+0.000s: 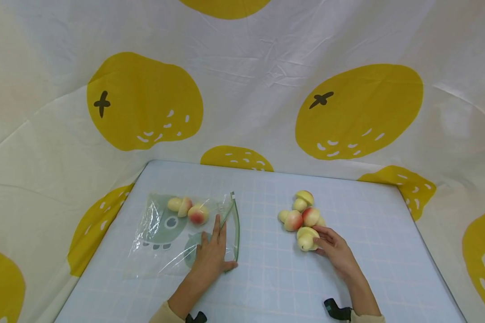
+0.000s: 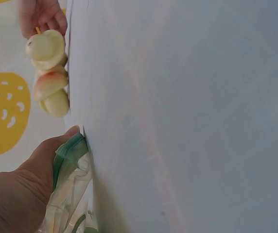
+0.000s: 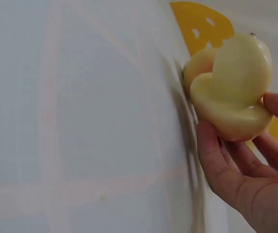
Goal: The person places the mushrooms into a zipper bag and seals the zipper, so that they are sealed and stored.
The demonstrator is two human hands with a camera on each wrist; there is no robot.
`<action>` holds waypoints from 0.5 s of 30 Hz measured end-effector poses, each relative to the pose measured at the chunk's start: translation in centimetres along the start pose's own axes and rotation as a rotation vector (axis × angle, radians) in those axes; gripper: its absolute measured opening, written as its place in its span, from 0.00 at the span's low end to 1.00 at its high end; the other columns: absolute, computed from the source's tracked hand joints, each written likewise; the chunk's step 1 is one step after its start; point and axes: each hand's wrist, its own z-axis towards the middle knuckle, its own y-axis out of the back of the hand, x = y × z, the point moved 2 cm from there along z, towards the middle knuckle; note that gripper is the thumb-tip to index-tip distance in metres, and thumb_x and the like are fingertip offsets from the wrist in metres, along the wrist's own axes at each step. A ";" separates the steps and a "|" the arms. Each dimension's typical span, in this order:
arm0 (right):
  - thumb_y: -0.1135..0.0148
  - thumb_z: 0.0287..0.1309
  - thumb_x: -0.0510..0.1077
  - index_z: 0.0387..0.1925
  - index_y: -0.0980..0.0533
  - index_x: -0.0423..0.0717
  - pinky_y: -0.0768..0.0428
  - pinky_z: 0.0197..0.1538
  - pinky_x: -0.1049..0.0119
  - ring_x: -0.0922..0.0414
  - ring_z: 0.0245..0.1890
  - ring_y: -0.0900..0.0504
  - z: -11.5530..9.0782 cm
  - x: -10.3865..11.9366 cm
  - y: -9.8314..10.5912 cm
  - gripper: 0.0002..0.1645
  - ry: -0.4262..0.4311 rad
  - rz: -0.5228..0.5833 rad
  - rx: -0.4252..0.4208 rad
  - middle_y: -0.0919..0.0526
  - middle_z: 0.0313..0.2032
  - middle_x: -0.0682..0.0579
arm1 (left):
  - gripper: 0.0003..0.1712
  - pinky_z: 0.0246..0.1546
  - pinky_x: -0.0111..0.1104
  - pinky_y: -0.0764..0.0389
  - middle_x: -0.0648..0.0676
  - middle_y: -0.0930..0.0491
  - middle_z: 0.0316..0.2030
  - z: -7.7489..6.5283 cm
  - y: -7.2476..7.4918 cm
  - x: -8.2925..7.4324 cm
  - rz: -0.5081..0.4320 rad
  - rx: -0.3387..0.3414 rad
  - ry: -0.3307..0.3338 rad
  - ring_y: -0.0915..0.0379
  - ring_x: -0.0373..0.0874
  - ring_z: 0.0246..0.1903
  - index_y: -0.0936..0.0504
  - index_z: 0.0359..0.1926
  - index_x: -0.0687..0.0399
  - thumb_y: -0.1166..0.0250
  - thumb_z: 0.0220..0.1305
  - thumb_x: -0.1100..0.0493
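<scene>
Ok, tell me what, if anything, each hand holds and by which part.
The right hand holds a mushroom-shaped piece by its cap; the left hand only rests on the clear bag.

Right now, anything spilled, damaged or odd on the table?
Nothing stands out: two toy mushrooms show through the clear bag, left hand touching it; right hand grips another mushroom beside three others. No spill or damage visible.

No txt, nos. or brand I can read. Closest to signs: dark cross marks (image 1: 102,103), 1 ea. on 2 big yellow fruit prints (image 1: 145,101) of the backdrop cloth (image 1: 248,103) facing me. My zip bag (image 1: 175,255) has a green cartoon print (image 1: 155,231), no legible lettering.
</scene>
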 end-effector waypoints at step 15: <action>0.38 0.68 0.38 0.64 0.33 0.30 0.17 0.46 0.61 0.57 0.48 0.19 -0.6 3.7 -1.7 0.27 0.126 0.024 0.053 0.23 0.55 0.42 | 0.73 0.46 0.66 0.26 0.62 0.62 0.78 0.0 0.0 0.0 -0.014 0.020 0.010 0.37 0.80 0.59 0.48 0.77 0.64 0.16 0.38 0.40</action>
